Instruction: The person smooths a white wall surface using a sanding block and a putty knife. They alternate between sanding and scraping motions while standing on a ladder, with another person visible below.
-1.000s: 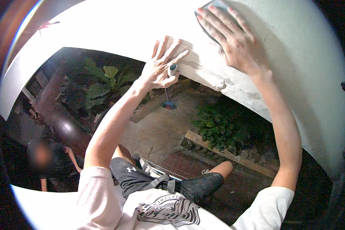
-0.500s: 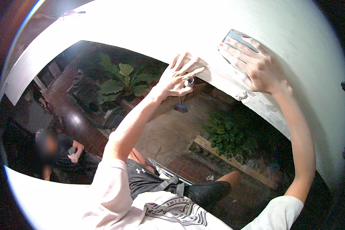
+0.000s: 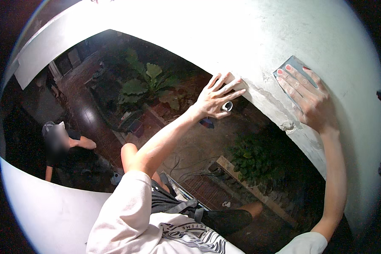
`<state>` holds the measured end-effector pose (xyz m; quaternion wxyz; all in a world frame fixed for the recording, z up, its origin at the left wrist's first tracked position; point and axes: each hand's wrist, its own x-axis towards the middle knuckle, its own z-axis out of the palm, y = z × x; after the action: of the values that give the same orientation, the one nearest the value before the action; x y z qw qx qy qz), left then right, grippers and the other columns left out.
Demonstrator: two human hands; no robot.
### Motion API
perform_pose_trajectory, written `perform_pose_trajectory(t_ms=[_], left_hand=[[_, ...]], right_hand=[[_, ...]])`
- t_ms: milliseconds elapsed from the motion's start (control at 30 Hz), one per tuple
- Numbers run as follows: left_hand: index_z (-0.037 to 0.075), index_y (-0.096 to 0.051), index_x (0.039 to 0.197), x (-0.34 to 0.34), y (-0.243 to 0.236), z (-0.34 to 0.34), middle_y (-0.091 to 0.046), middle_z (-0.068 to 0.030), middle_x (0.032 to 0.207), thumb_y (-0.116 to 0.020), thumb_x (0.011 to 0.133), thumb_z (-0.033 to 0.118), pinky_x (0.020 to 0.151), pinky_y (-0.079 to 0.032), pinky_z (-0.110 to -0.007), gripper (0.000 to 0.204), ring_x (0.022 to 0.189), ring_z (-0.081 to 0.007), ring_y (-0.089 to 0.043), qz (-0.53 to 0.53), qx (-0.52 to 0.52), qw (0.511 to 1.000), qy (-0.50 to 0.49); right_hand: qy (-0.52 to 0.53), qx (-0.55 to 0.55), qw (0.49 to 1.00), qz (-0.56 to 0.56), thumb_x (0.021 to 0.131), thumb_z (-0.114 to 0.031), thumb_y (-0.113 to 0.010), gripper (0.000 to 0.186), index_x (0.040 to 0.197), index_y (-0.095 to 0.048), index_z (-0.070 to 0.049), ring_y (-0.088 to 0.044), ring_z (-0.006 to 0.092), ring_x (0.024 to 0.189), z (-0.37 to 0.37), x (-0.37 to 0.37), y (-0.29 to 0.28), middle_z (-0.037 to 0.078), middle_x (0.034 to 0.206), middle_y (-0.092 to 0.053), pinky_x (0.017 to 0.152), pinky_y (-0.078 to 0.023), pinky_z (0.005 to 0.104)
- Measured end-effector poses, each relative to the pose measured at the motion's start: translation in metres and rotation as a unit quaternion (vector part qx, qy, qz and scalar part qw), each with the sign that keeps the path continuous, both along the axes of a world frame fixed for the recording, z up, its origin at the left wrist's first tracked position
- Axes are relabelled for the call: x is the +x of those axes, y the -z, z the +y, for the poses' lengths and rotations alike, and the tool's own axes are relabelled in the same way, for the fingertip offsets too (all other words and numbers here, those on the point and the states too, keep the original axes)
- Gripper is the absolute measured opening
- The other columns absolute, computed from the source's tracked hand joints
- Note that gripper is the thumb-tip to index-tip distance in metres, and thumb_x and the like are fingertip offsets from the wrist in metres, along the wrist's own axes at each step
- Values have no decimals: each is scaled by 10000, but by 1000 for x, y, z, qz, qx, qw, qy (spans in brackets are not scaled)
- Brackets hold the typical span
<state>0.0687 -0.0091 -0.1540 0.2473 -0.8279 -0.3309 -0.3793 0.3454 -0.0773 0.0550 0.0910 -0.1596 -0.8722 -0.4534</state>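
Handling pad (image 3: 298,63): probably light, stiff; grip edges
Right fingers (image 3: 300,79): clamped on pad
Left fingers (image 3: 231,86): apart, on wall (image 3: 326,51)

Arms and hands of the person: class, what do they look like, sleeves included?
The left sleeve and right sleeve are white, loose, plain and short. The left forearm and right forearm are bare. The left hand and right hand wear no gloves, and no watch shows.
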Motion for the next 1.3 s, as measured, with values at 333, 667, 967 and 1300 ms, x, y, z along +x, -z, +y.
perform_pose_trajectory(t_ms=[333,667,967,1300], left_hand=[[343,-289,1486,6,1,1,-180,-54,1580,-714,660,516,1161,-123,-585,945,1438,-389,-154,-6,15,999,-50],[100,-303,1463,37,176,-53,-364,-173,1479,-691,759,251,1153,-246,-468,818,1379,-312,-338,64,-220,969,89],[100,-717,997,41,473,-206,-704,-82,971,-658,821,286,720,-534,-353,263,869,-179,-654,-220,-875,404,-151],[111,-711,965,35,486,-235,-705,-110,918,-662,788,275,685,-530,-381,246,838,-252,-669,-385,-853,334,-115]], right_hand=[[19,8,1000,-17,794,-66,-494,552,1343,-517,-124,-392,136,1353,6,-4,9,0,1435,-475,1168,-255,377],[453,-244,853,-84,757,-100,-511,489,1237,-605,-90,-506,162,1240,-11,-24,-3,45,1296,-590,1163,-260,378],[30,-10,999,-22,810,-168,-519,398,1181,-656,-127,-528,163,1242,8,-6,15,36,1231,-647,1176,-236,415],[18,-4,1000,-13,838,-213,-538,362,1178,-646,-159,-479,122,1286,4,-16,10,-24,1345,-568,1150,-277,397]])
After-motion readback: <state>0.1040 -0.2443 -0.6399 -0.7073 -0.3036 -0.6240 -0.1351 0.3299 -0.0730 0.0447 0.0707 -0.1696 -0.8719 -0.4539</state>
